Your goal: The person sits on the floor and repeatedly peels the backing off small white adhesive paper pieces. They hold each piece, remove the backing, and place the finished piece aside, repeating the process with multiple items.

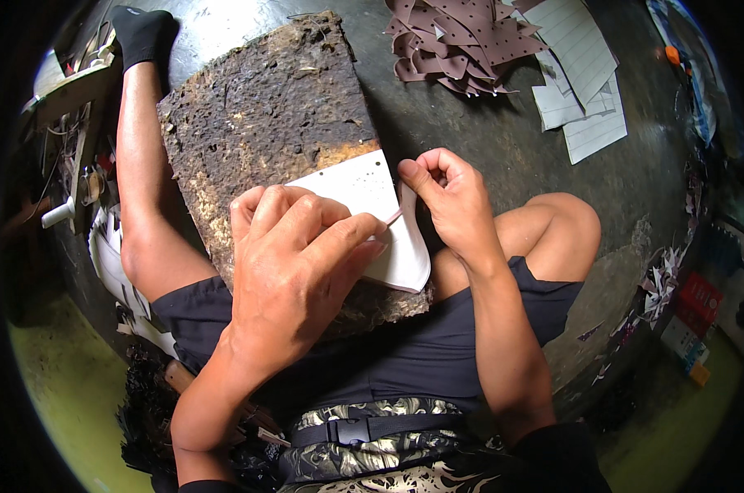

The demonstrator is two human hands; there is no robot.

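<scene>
My left hand (294, 271) presses flat on a white cut piece of sheet material (363, 189) that lies on a dark, worn brown board (265, 107) resting over my lap. My right hand (450, 201) pinches the right edge of the same white piece between thumb and forefinger, where a thin brownish layer (395, 216) lifts from it. A row of small holes runs along the piece's top edge. My left palm hides most of its lower part.
A pile of brown perforated cut pieces (462, 41) lies on the dark floor ahead. White lined sheets (581, 74) lie to its right. Scraps and small boxes (688, 320) sit at the right. My left leg with a black sock (142, 33) stretches forward.
</scene>
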